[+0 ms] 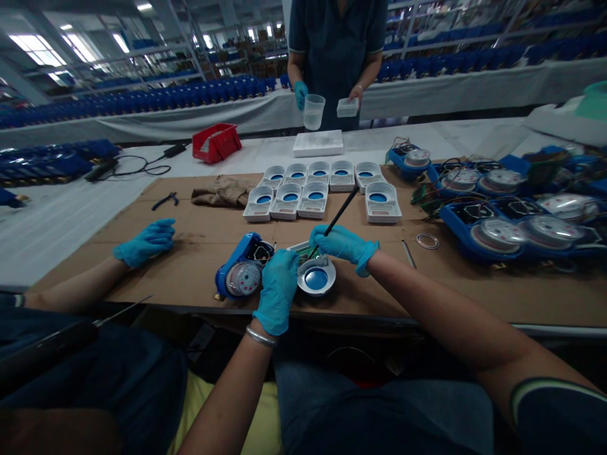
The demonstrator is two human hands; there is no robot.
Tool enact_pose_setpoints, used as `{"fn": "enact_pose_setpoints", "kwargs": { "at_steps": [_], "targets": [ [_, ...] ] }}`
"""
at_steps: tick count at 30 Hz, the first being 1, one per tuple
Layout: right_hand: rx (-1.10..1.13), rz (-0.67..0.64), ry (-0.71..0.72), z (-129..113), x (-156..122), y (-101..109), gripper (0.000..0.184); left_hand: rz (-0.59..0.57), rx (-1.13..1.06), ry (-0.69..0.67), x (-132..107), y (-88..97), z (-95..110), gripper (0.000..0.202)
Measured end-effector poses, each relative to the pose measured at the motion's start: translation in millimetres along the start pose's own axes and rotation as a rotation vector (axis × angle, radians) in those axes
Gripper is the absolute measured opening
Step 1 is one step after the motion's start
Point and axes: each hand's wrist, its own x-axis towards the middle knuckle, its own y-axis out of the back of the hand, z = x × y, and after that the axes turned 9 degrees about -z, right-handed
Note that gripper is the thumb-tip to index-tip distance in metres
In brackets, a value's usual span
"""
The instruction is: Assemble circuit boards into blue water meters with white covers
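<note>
White meter housing (317, 278) sits at the cardboard-covered table's (190, 268) near edge, close to a blue-cased meter (243, 276), and the right hand (342, 243) grips a slim black tool (342, 210), tip down at the green circuit board (303, 254)! Left hand (277, 287) is at the housing's side, fingers bunched, but what they pinch I can't tell.

A white housing (331, 275) with a blue window (316, 278) is lying beside the left grip (279, 284), a green circuit board (306, 253) is showing between both grips, a black rod (341, 212) is slanting through the right grip (343, 242).
</note>
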Motion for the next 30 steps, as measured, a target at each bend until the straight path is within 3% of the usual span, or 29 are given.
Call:
{"fn": "enact_pose_setpoints", "kwargs": {
  "at_steps": [5, 10, 14, 19, 23, 25, 27, 30],
  "targets": [
    [0.192, 0.133, -0.039, 14, -2, -9, 0.016, 0.003, -0.015, 0.01, 0, -0.5, 0, 0.026],
    [0.229, 0.123, 0.045, 22, -5, -18, 0.015, 0.043, 0.006, -0.002, 1, -4.5, -3, 0.025],
    [0.283, 0.124, -0.018, 23, -7, -21, 0.014, 0.036, -0.05, -0.061, -2, -0.2, 0, 0.025],
    [0.22, 0.195, -0.011, 28, -16, -32, 0.016, 0.139, 0.027, -0.182, -13, 31.9, -6, 0.04],
    [0.218, 0.348, -0.121, 37, -29, -45, 0.009, 0.188, 0.243, -0.033, -23, 68.8, -28, 0.054],
    [0.227, 0.37, -0.157, 40, -35, -49, 0.009, 0.147, 0.337, 0.069, -26, 80.2, -40, 0.078],
    [0.228, 0.287, -0.119, 40, -40, -50, 0.017, 0.058, 0.374, 0.121, -29, 85.6, -47, 0.096],
    [0.281, 0.152, -0.034, 38, -43, -51, 0.031, -0.06, 0.398, 0.128, -29, 87.7, -44, 0.097]
  ]
}}
